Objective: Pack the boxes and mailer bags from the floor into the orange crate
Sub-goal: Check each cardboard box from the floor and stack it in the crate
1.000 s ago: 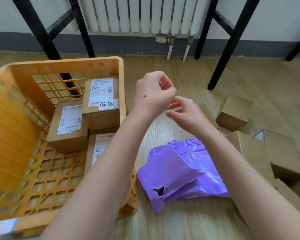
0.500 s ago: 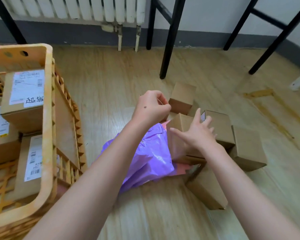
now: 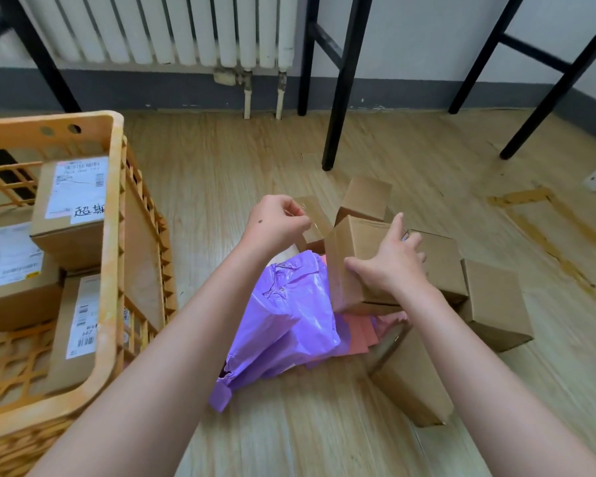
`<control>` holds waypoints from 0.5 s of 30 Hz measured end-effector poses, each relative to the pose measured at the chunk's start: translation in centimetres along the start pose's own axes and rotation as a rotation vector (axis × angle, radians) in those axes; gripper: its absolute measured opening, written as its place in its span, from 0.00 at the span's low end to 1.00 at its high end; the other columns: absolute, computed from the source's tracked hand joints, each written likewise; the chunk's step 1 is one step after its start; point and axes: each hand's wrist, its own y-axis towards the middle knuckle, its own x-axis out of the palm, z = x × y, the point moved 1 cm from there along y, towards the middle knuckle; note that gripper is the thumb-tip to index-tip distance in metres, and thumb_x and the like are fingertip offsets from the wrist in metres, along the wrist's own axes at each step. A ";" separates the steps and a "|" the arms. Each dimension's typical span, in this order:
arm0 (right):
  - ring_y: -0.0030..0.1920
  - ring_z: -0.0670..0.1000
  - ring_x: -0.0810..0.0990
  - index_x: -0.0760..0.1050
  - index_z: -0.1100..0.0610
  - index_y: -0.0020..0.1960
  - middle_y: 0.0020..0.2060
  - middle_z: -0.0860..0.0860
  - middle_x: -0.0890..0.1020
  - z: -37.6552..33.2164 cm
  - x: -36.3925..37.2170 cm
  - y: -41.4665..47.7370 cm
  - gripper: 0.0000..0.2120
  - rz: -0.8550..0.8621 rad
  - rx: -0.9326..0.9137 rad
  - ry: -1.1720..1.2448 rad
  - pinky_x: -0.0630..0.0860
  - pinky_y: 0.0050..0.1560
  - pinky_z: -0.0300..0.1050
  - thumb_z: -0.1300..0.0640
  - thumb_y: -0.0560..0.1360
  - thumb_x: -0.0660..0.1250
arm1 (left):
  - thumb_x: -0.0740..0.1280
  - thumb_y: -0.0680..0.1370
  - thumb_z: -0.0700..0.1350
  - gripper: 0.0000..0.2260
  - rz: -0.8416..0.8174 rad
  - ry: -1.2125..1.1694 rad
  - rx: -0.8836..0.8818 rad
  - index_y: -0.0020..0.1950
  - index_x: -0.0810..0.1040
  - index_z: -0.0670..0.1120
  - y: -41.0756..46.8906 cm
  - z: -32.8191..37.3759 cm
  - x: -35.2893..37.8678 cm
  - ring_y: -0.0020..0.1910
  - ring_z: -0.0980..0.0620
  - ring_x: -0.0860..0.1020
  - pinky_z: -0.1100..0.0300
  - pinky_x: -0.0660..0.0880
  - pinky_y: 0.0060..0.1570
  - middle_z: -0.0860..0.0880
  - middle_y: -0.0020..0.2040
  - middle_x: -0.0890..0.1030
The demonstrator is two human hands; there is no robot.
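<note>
A pale wooden floor (image 3: 221, 187) runs back to a white radiator (image 3: 172, 29) on the wall, with black furniture legs (image 3: 338, 98) standing beyond the hands.

The orange crate (image 3: 114, 235) sits well to the left of the left hand (image 3: 276, 225). Three labelled boxes lie inside it: one (image 3: 69, 215) on top at the far side, one (image 3: 11, 270) further left, and one (image 3: 80, 325) nearer the person. Much of the crate's grid bottom is bare, so the packing looks to be at an early stage.

What is left lies around the hands. A purple mailer bag (image 3: 289, 315) lies crumpled below and between the wrists. A pink mailer (image 3: 362, 332) lies partly under it. Plain boxes cluster there too: a small one (image 3: 315, 222) just behind the left hand, one (image 3: 367, 197) further off, one (image 3: 441, 259) beyond the right hand (image 3: 389, 263), one (image 3: 492, 304) to its right, and one (image 3: 410, 380) nearer the person.

The right hand lies spread on an upright box (image 3: 351, 263). Its thumb is on the near face and its fingers are mostly straight over the top, so it is not yet clamped. I judge this box the next to go.

The left hand hovers with fingers curled in and tips together. Nothing shows in it, and whether it touches the small box behind I cannot tell.
</note>
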 end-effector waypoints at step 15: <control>0.48 0.53 0.80 0.78 0.50 0.54 0.48 0.50 0.83 -8.5 -4.7 -1.6 0.25 -0.321 -0.129 1.236 0.76 0.45 0.48 0.39 0.62 0.66 | 0.65 0.71 0.62 0.14 -0.072 -0.456 -0.219 0.50 0.74 0.55 -1.5 2.9 -6.7 0.55 0.42 0.79 0.46 0.76 0.58 0.43 0.59 0.77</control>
